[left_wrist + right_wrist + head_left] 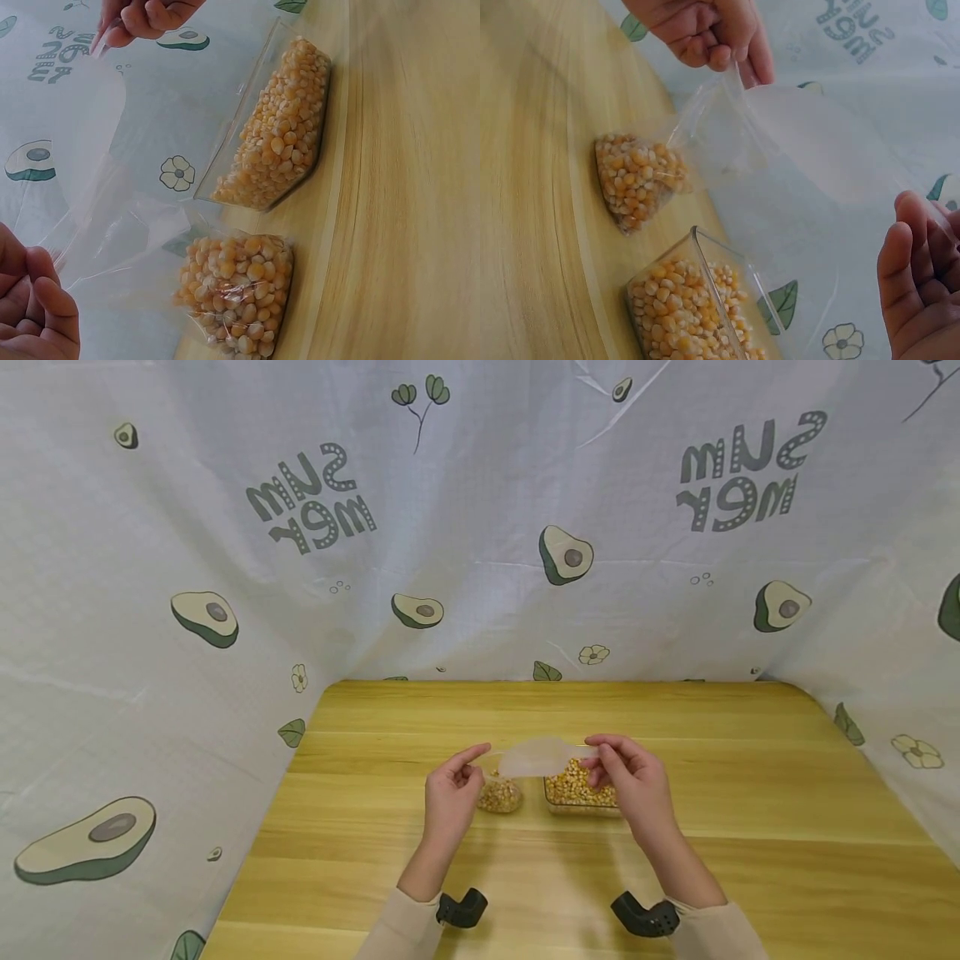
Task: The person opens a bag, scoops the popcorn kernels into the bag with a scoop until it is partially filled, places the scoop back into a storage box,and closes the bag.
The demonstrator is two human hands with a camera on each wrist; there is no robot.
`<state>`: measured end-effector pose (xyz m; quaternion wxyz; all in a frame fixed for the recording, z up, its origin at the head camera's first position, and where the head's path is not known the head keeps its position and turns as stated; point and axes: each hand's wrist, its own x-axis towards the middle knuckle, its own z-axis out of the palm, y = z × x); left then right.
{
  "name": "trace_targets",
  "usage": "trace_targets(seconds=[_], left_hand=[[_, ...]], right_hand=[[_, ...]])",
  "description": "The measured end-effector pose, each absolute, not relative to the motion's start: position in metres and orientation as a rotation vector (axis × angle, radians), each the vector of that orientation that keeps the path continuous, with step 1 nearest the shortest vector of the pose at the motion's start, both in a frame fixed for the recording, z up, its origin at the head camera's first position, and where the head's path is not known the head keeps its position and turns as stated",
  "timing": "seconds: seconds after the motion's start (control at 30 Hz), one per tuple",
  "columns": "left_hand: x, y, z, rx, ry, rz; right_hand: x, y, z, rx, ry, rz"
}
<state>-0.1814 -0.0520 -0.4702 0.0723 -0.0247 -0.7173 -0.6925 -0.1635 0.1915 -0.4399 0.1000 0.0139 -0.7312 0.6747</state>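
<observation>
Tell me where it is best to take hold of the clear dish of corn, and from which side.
Grip the clear dish by its two short end walls, coming from above. Its walls stand upright and its open top is filled with kernels, so a level lift should avoid spilling. The plastic bag, held by the left hand and right hand, hangs over it, so move that aside first.

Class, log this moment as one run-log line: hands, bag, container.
left hand: pinches bag mouth | right hand: pinches other side | plastic bag: corn inside, on table | clear container: corn inside, beside bag
</observation>
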Motion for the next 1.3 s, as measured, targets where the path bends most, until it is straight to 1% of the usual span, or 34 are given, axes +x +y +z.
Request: trace_targets(seconds=[0.33,0.63,0.93,1.07,1.3], left_hand=[[-0.181,-0.05,-0.47,-0.074,-2.167,-2.081],[-0.182,-0.05,-0.473,-0.074,-2.156,-2.073],[-0.182,-0.05,-0.474,-0.086,-2.149,-2.069],[-0.183,-0.051,-0.474,-0.091,-2.154,-2.06],[-0.183,-0.051,-0.475,-0.106,-2.161,-2.048]], right_hand=[[-0.159,0.202,-0.447,-0.04,-2.063,2.057],[-0.158,0.215,-0.459,0.002,-2.086,2.092],[-0.151,0.239,-0.47,-0.021,-1.986,2.171],[-0.148,0.247,-0.472,-0.056,-1.979,2.142],[-0.144,0.257,-0.473,-0.204,-1.984,2.06]])
